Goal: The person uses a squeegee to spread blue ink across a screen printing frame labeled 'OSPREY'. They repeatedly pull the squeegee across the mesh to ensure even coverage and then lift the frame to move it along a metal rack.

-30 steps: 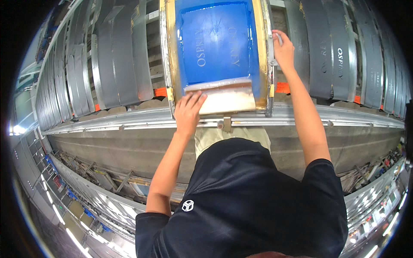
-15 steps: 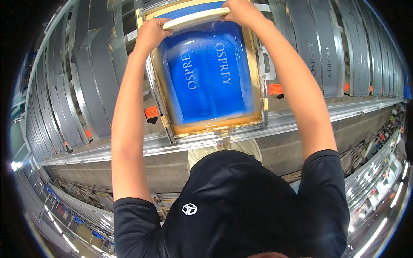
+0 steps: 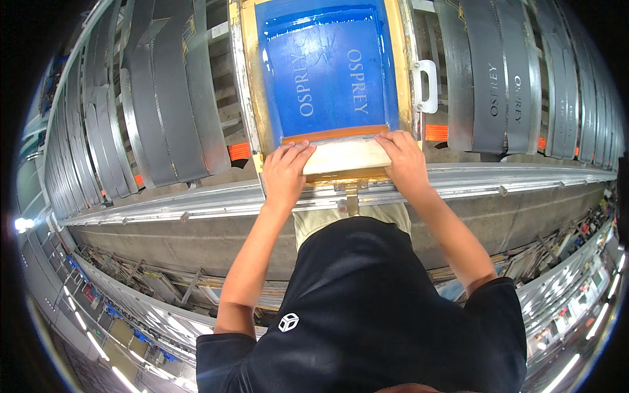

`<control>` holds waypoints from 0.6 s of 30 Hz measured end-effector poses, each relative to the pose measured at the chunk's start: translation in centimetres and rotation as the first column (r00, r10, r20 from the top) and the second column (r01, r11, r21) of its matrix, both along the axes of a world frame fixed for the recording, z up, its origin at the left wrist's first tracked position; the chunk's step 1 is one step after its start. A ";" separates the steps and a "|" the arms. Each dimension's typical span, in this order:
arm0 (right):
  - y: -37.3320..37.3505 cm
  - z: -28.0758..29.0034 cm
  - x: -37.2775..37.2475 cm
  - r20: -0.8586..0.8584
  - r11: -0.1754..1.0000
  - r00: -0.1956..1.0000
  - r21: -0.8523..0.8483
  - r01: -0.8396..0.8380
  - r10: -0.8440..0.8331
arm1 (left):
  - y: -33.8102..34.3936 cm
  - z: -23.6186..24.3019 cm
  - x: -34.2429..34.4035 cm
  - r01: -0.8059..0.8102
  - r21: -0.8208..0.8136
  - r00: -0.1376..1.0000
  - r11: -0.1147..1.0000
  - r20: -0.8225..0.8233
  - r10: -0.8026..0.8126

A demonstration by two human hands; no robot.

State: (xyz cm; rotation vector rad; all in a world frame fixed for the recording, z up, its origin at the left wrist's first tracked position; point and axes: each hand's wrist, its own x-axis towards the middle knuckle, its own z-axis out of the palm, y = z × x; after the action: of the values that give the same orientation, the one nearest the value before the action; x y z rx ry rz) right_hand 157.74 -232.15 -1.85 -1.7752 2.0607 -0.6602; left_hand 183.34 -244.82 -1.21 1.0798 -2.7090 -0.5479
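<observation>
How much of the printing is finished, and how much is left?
Done: the dark strips on the right already carry pale lettering. In hand: the left hand and right hand grip a wooden squeegee at the near end of the blue screen. Possibly left: the dark strips on the left show almost no lettering from here.

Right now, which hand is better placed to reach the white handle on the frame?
Right. The right hand rests on the wooden squeegee just below the white handle; the left hand is at the opposite end.
</observation>
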 end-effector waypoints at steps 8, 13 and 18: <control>-17.5 -1.3 -10.1 -0.167 0.996 0.985 -0.063 -0.064 0.053 | -17.4 -1.2 -8.2 -0.087 0.020 0.993 0.996 0.081 0.085; -26.6 -1.4 -14.9 -0.201 0.983 0.979 -0.175 -0.055 0.019 | -27.5 -1.3 -12.9 -0.003 -0.080 0.999 0.997 0.044 0.007; -26.7 -2.1 -15.1 -0.120 0.990 0.993 -0.141 0.004 -0.021 | -28.1 -1.8 -14.1 0.013 -0.058 0.994 0.998 0.109 -0.007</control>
State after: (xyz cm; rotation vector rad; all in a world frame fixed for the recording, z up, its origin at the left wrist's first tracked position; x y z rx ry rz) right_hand 142.65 -258.84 -3.98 -1.9257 2.1535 -0.7348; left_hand 169.22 -272.91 -3.02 1.1130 -2.8062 -0.4195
